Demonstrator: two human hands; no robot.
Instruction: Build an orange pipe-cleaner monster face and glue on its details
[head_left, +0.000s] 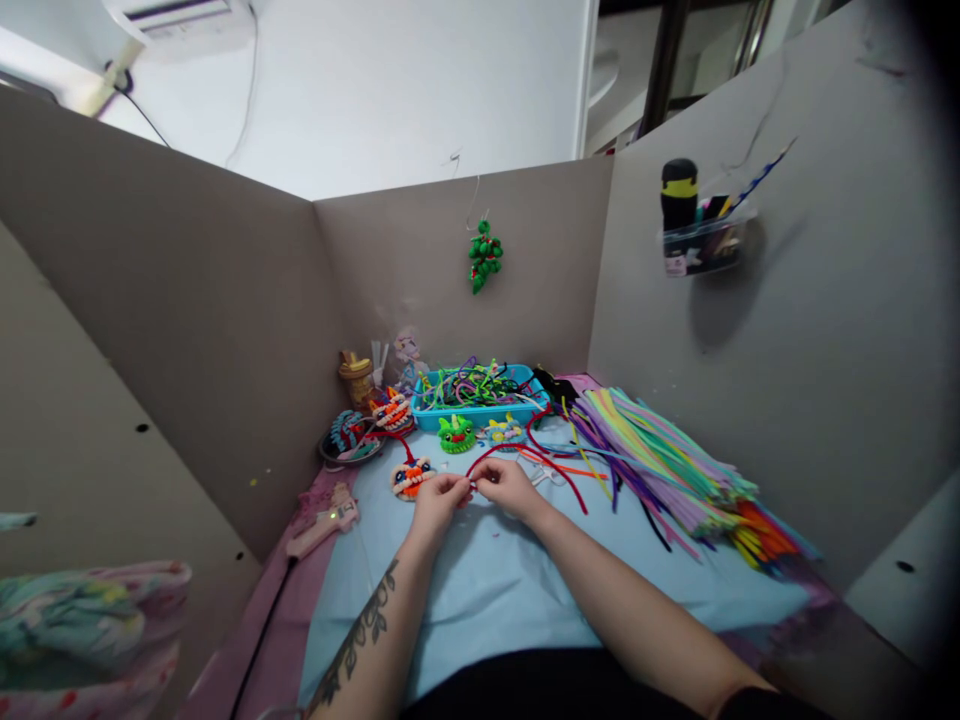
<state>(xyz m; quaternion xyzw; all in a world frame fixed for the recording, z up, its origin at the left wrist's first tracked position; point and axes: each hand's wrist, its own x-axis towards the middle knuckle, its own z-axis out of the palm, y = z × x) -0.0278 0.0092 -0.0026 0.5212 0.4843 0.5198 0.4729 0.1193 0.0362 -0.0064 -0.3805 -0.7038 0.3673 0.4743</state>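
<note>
Both my hands meet over the light blue cloth (487, 590) in the middle of the table. My left hand (437, 502) and my right hand (505, 487) each pinch a red pipe cleaner (517, 452), fingertips almost touching. The red pipe cleaner arcs away to the right and back toward the blue tray (480, 412). An orange and white fuzzy figure (410, 478) lies just left of my left hand. A green fuzzy figure (457, 434) and a yellow and blue one (504, 432) sit behind my hands.
A thick bundle of pastel and bright pipe cleaners (667, 455) fans across the right side. A pink glue gun (326, 525) lies at the left edge. Grey cardboard walls (187, 300) enclose the table; a green ornament (484, 257) hangs on the back wall and a clear holder (701, 245) on the right.
</note>
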